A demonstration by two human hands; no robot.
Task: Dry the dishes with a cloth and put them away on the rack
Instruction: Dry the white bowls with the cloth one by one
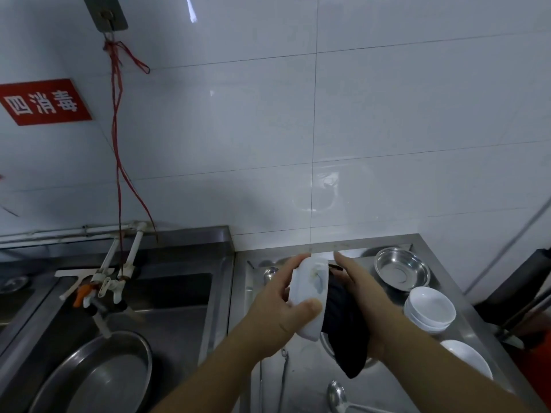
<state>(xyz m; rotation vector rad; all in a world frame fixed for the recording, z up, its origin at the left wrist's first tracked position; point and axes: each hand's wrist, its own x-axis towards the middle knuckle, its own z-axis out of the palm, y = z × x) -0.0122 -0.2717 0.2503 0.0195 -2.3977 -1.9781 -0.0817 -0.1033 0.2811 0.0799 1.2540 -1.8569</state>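
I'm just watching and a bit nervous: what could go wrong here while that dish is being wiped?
The white dish is held in the air on edge by the left hand only; if wet, it might slip and break on the steel counter. The right hand pressing the dark cloth could push it out. An elbow might knock the stacked white bowls.

sink [179,293] left | counter [301,380] right | metal bowl [402,268] behind stacked bowls [430,310] | basin [98,374] in sink
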